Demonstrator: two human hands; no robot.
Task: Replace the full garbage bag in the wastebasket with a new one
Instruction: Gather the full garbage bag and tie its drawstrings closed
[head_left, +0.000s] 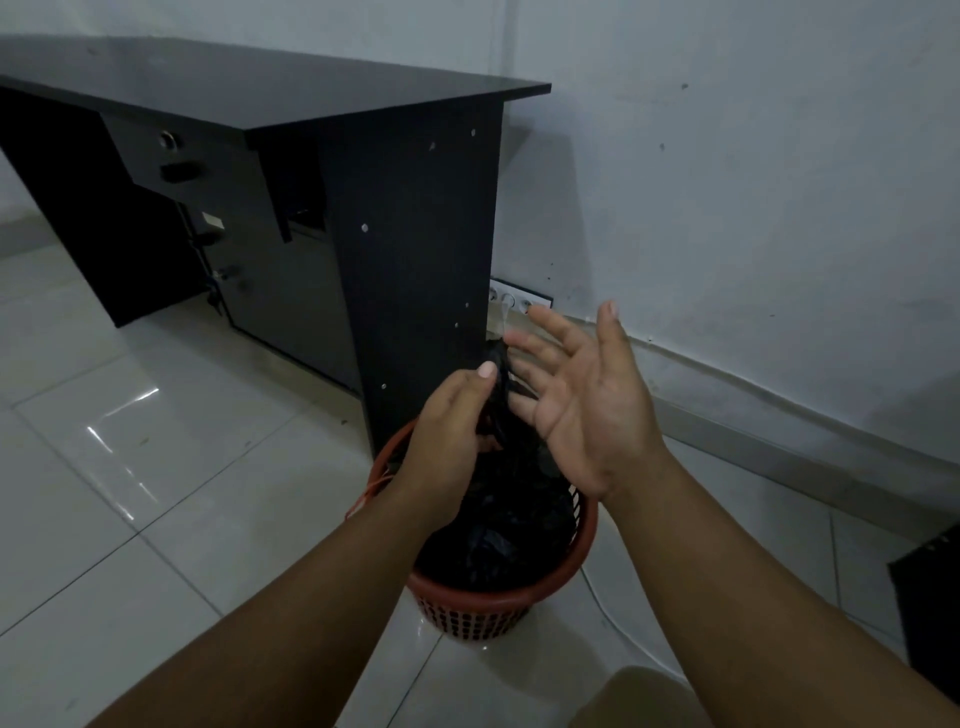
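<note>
1. Glossy white tiled floor: the open room for lifting the load clear lies on this side
2. Black laminate desk: its side panel stands just behind the basket, a hard edge to avoid
3. Left hand: pinches the gathered neck of the thin black plastic garbage bag, which sits inside the round red perforated plastic wastebasket; the film looks soft, slippery and tearable, best held at the bunched neck
4. Right hand: fingers spread, holding nothing, just beside the neck
</note>
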